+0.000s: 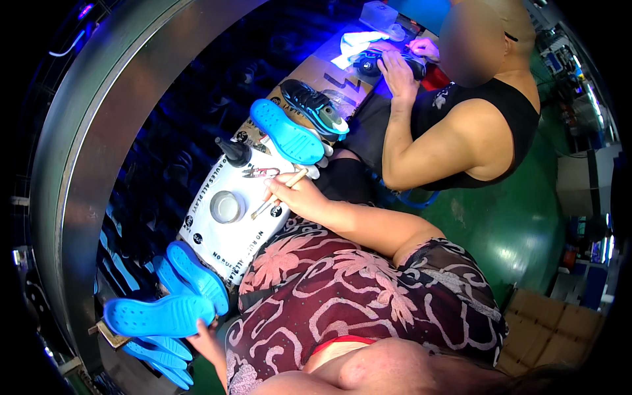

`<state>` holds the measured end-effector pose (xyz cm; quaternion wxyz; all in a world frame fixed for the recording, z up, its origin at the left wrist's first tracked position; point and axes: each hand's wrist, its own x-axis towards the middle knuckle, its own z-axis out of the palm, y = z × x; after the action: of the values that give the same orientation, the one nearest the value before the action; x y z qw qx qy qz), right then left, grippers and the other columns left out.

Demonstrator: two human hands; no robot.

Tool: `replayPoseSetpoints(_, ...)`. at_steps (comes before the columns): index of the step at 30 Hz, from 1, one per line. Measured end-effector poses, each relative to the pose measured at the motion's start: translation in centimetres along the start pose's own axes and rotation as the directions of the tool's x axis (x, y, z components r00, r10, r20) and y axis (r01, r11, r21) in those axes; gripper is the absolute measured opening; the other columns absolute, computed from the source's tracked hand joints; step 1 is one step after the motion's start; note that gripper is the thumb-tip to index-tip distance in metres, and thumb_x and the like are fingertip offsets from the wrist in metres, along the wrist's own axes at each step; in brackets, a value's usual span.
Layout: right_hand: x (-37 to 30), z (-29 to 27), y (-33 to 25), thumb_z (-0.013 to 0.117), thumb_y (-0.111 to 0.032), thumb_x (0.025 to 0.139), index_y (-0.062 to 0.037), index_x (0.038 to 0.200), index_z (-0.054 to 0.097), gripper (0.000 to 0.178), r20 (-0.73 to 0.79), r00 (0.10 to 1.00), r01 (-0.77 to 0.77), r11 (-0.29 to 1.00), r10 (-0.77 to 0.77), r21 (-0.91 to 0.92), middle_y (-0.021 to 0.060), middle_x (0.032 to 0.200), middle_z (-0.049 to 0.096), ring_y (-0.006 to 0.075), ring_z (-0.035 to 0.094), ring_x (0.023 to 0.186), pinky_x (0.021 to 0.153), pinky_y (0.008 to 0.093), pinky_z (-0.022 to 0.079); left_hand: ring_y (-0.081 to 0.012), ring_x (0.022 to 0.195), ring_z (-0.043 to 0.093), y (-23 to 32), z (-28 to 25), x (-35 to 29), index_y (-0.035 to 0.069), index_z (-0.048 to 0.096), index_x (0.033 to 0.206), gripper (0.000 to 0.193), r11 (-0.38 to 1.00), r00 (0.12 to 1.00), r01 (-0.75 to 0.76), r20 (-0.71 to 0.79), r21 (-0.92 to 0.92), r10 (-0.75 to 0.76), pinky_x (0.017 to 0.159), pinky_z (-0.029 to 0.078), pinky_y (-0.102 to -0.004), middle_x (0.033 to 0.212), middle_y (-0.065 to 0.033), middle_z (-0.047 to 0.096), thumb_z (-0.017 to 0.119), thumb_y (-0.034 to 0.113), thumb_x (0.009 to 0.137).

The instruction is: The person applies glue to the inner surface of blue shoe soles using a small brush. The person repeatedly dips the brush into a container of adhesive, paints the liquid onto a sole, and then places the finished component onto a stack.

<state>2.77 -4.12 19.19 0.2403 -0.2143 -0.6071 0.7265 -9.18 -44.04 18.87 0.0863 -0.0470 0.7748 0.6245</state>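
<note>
In my left hand (206,341), at the lower left, is the heel end of a blue shoe insole (155,316) dotted with small holes. My fingers beneath it are mostly hidden. My right hand (294,195) grips a wooden-handled brush (262,210), its bristles pointing down over the white-covered work surface (220,253). Left of the brush stands a round cup (227,207) with greyish contents. Small red-handled snips (260,172) lie just beyond my right hand. A dark bottle with a pointed nozzle (234,152) stands farther back.
Another blue insole (286,131) and a black-and-blue shoe (313,105) lie farther along the surface. More blue insoles (197,276) are stacked at left. A co-worker (454,131) handles a dark shoe (368,62) under bright light. A metal frame (72,151) curves along the left.
</note>
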Motion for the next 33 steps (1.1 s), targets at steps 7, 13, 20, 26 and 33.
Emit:
replayPoseSetpoints(7, -0.1, 0.6, -1.5, 0.049, -0.021, 0.096, -0.0012, 0.081, 0.065, 0.029, -0.112, 0.993, 0.031, 0.999, -0.032, -0.012, 0.0045, 0.075, 0.063, 0.0107, 0.057, 0.068, 0.066, 0.0248, 0.046, -0.0142, 0.082, 0.055, 2.7, 9.4, -0.1, -0.001, 0.047, 0.108, 0.027, 0.971, 0.963, -0.236, 0.126, -0.034, 0.239, 0.075, 0.045, -0.0287, 0.095, -0.0072, 0.06, 0.061, 0.012, 0.089)
replayPoseSetpoints(13, -1.5, 0.7, -3.8, 0.045, -0.023, 0.098, 0.0021, 0.077, 0.063, 0.037, -0.045, 0.996, 0.076, 0.996, -0.075, 0.035, 0.0096, 0.073, 0.062, 0.0125, 0.052, 0.061, 0.068, 0.0262, 0.043, -0.0186, 0.096, 0.059, 7.1, 15.9, 1.0, -0.003, 0.046, 0.119, 0.038, 0.927, 0.871, -0.319, 0.325, -0.196, 0.368, 0.085, 0.048, -0.0317, 0.107, -0.0127, 0.06, 0.062, 0.009, 0.086)
replayPoseSetpoints(20, 0.2, 3.0, -6.1, 0.055, -0.015, 0.089, -0.0008, 0.071, 0.066, 0.026, 0.224, 0.841, 0.541, 0.775, -0.493, -0.326, 0.0075, 0.064, 0.061, 0.0202, 0.053, 0.06, 0.065, 0.0321, 0.041, -0.0172, 0.096, 0.059, 7.5, 18.5, 1.8, -0.001, 0.043, 0.12, 0.039, 0.892, 0.817, -0.36, 0.368, -0.275, 0.443, 0.084, 0.048, -0.0308, 0.109, -0.0123, 0.058, 0.059, 0.0, 0.086)
replayPoseSetpoints(26, 1.5, 5.0, -5.4, 0.062, -0.017, 0.083, -0.0054, 0.067, 0.066, 0.02, 0.38, 0.734, 0.678, 0.582, -0.562, -0.449, 0.0062, 0.06, 0.057, 0.0236, 0.052, 0.058, 0.066, 0.033, 0.04, -0.016, 0.093, 0.06, 6.6, 18.8, 2.2, -0.001, 0.047, 0.117, 0.037, 0.819, 0.75, -0.49, 0.335, -0.297, 0.57, 0.085, 0.047, -0.0297, 0.104, -0.0099, 0.061, 0.06, -0.005, 0.082)
replayPoseSetpoints(33, 1.5, 4.7, -5.1, 0.055, -0.016, 0.089, -0.0047, 0.07, 0.066, 0.025, 0.402, 0.78, 0.625, 0.565, -0.479, -0.539, 0.0053, 0.062, 0.06, 0.0215, 0.054, 0.062, 0.079, 0.0354, 0.041, -0.0138, 0.086, 0.06, 5.2, 18.1, 3.1, -0.001, 0.056, 0.104, 0.026, 0.769, 0.702, -0.595, 0.313, -0.235, 0.639, 0.076, 0.047, -0.0274, 0.095, -0.0087, 0.064, 0.063, -0.004, 0.079)
